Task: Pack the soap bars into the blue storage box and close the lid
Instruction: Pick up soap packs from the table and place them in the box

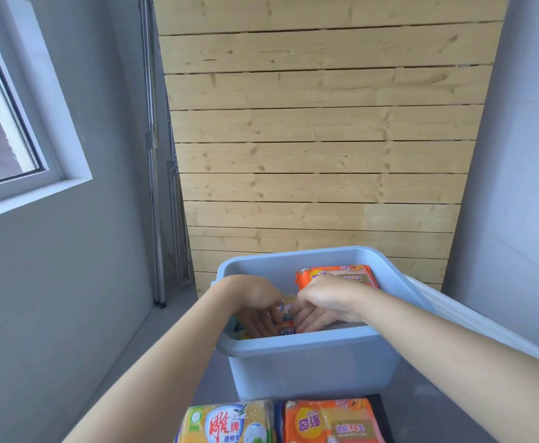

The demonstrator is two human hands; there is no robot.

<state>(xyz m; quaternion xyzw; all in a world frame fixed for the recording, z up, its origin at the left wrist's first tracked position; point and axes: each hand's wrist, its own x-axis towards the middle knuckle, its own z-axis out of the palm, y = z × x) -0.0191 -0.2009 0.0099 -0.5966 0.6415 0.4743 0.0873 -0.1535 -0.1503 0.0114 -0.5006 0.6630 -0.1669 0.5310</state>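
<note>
1. Both hands, left hand (pixel 255 310) and right hand (pixel 320 306), reach inside the open pale-blue plastic storage box (pixel 309 356), fingers curled around a yellow wrapped soap bar (pixel 285 327).
2. 1 orange wrapped soap pack (pixel 338 274) is already inside.
3. Left: yellow soap pack (pixel 229 423), orange soap pack (pixel 328 422), translucent white lid (pixel 472 318) beside the box.

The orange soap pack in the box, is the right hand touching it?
Cannot tell. In the head view the right hand overlaps the orange soap pack, hiding any contact or gap.
</note>
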